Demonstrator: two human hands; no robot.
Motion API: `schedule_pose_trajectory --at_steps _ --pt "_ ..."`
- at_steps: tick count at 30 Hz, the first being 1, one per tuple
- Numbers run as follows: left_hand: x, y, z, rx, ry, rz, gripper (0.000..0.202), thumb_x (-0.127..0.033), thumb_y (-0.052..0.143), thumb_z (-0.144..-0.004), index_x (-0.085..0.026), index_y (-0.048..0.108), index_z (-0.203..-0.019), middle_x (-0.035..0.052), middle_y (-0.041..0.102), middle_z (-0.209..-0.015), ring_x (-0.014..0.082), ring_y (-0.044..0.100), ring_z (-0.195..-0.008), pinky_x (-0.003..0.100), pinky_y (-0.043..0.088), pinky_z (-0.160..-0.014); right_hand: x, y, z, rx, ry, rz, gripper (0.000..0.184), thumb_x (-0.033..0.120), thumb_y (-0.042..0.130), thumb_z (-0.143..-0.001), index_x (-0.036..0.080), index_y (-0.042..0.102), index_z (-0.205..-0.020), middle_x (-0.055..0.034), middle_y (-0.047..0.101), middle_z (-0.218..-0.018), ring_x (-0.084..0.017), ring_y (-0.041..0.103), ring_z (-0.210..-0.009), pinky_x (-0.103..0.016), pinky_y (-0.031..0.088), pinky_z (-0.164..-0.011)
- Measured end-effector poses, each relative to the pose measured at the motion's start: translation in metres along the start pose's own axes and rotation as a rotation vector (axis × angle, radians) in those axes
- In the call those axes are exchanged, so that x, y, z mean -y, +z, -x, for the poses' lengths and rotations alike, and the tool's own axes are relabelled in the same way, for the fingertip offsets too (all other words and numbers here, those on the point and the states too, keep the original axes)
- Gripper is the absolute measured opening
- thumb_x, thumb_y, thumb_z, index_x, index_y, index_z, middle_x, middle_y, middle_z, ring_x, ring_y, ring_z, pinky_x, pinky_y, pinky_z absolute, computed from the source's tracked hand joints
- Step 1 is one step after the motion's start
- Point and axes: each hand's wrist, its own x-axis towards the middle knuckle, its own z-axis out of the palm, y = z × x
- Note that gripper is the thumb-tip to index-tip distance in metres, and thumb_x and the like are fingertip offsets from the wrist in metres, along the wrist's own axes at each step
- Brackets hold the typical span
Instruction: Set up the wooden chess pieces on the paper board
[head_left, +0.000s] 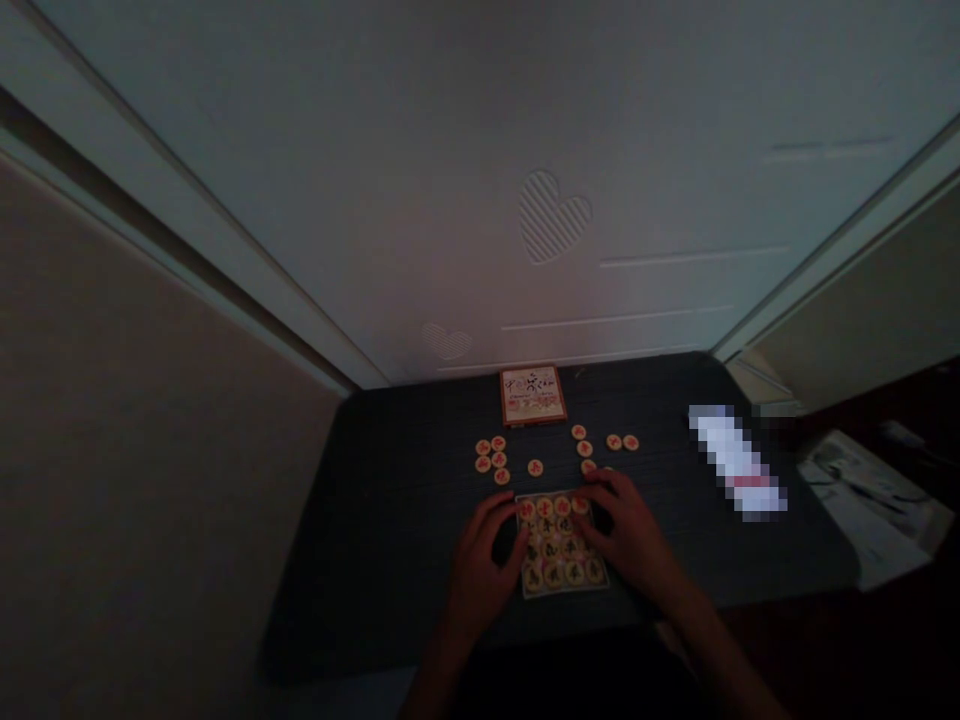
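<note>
Left hand (478, 572) and right hand (628, 532) arch palm-down, grips spread around a packed block of xiangqi pieces (559, 548)

- Ahead of both hands, a pale grey-green panel (480, 170), perhaps a door or wardrobe front, rises from the far edge of the dark worktop (390, 560).
- On that panel, a large striped heart decal (551, 215) sits straight ahead of the right hand (630, 535), and a fainter small heart (446, 342) sits lower down.
- Left of the left hand (476, 575), a beige wall (150, 450) runs beside the worktop.
- Far right of the hands, a beige wall section (862, 290) sits behind pale trim (832, 270).
- Right of the right hand, printed paper (870, 505) lies past the worktop's edge, and a pixelated white object (735, 460) lies on the worktop.
- The light is dim, with a cool cast on the panel.
</note>
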Motion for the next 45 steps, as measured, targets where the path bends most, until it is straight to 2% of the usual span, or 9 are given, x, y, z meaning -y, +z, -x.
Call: schedule_pose_trajectory --at_steps 11,18,25,29,36,42,45 --pt "0.001 0.000 0.000 0.013 -0.006 0.008 0.028 -0.029 0.061 -0.096 -0.030 0.064 -0.124 0.0064 0.062 -0.134 0.0252 0.062 -0.123 0.047 0.052 -0.106 -0.001 0.001 0.000 -0.005 0.015 -0.034 0.025 0.025 0.068 -0.088 0.028 0.071 -0.113 -0.0091 0.061 -0.126 -0.028 0.058 -0.123 -0.047 0.051 -0.108" --pt "0.001 0.001 0.001 0.018 -0.029 0.021 0.027 -0.030 0.061 -0.096 -0.031 0.064 -0.123 0.0054 0.062 -0.134 0.0243 0.062 -0.123 0.045 0.051 -0.106 0.003 -0.003 -0.001 -0.049 0.022 -0.050 0.034 0.031 0.070 -0.088 0.028 0.067 -0.122 -0.0092 0.062 -0.126 -0.027 0.060 -0.122 -0.045 0.052 -0.106" --pt "-0.002 -0.005 -0.004 -0.054 -0.069 0.114 0.022 -0.031 0.060 -0.097 -0.026 0.067 -0.117 0.0084 0.064 -0.128 0.0240 0.064 -0.117 0.042 0.056 -0.098 0.002 -0.011 0.004 -0.108 0.067 -0.108 0.028 0.037 0.061 -0.096 0.026 0.068 -0.121 -0.0100 0.066 -0.123 -0.026 0.064 -0.117 -0.043 0.054 -0.102" --pt "0.001 -0.016 -0.017 -0.136 -0.094 0.158 0.021 -0.031 0.058 -0.098 -0.024 0.067 -0.116 0.0090 0.066 -0.123 0.0221 0.067 -0.107 0.038 0.058 -0.089 -0.009 -0.015 0.012 -0.167 0.090 -0.141 0.024 0.036 0.056 -0.098 0.025 0.070 -0.115 -0.0088 0.071 -0.111 -0.024 0.069 -0.102 -0.039 0.058 -0.088" --pt "0.020 -0.033 -0.059 -0.169 -0.046 0.079 0.023 -0.035 0.059 -0.097 -0.024 0.065 -0.116 0.0095 0.065 -0.125 0.0247 0.065 -0.110 0.040 0.058 -0.086 -0.027 -0.014 0.027 -0.214 0.144 -0.127 0.024 0.037 0.053 -0.099 0.024 0.071 -0.109 -0.0074 0.074 -0.099 -0.023 0.071 -0.089 -0.037 0.058 -0.080" --pt "0.043 -0.034 -0.089 -0.072 -0.023 -0.031 0.029 -0.037 0.060 -0.095 -0.025 0.064 -0.122 0.0095 0.064 -0.129 0.0262 0.064 -0.116 0.040 0.058 -0.085 -0.032 -0.009 0.028 -0.244 0.192 -0.127 0.026 0.039 0.053 -0.099 0.024 0.072 -0.107 -0.0069 0.076 -0.097 -0.023 0.072 -0.085 -0.036 0.057 -0.077" --pt "0.050 -0.030 -0.096 -0.043 -0.009 -0.079 0.028 -0.037 0.059 -0.095 -0.024 0.066 -0.119 0.0095 0.066 -0.126 0.0266 0.063 -0.116 0.043 0.056 -0.092 -0.032 -0.009 0.028 -0.236 0.206 -0.139 0.025 0.039 0.053 -0.099 0.024 0.071 -0.107 -0.0064 0.076 -0.096 -0.023 0.072 -0.085 -0.036 0.057 -0.077"
